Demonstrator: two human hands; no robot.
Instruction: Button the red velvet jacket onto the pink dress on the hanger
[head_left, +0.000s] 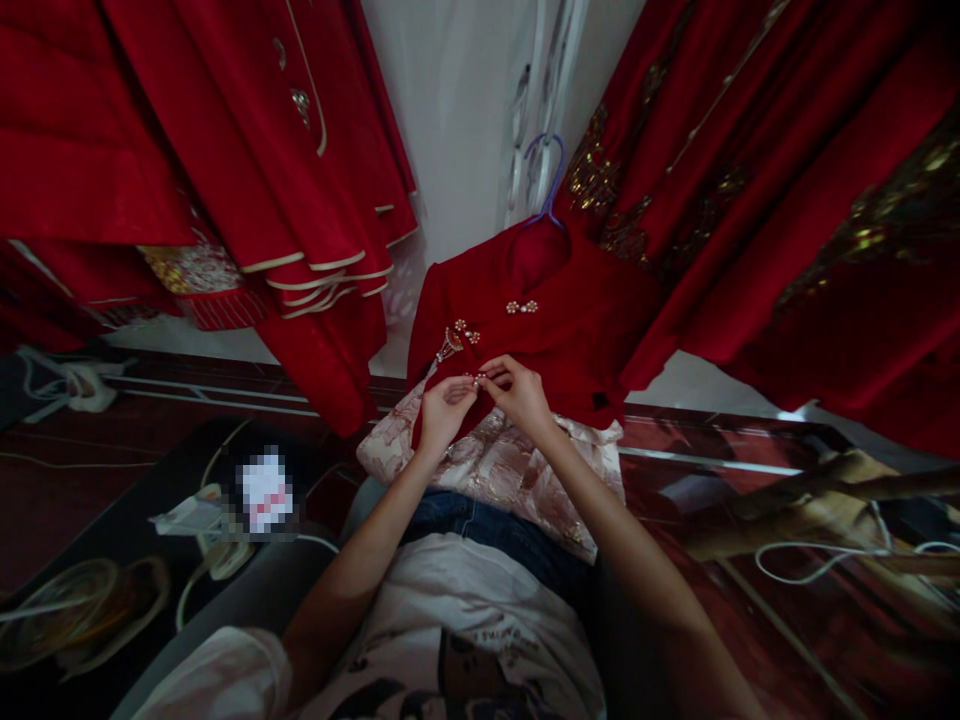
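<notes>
A red jacket hangs on a blue hanger in front of me, its front closed with pearl clasps. A second pearl clasp with a fan-shaped ornament sits lower on the left. My left hand and my right hand meet at a third pearl clasp on the jacket's edge. Both pinch it with their fingertips. A pale floral fabric lies across my lap under the hands.
Red embroidered garments hang at the left and right. A white wall stands behind. A white power strip with cables lies at my left, and a white cable runs along the glossy floor at the right.
</notes>
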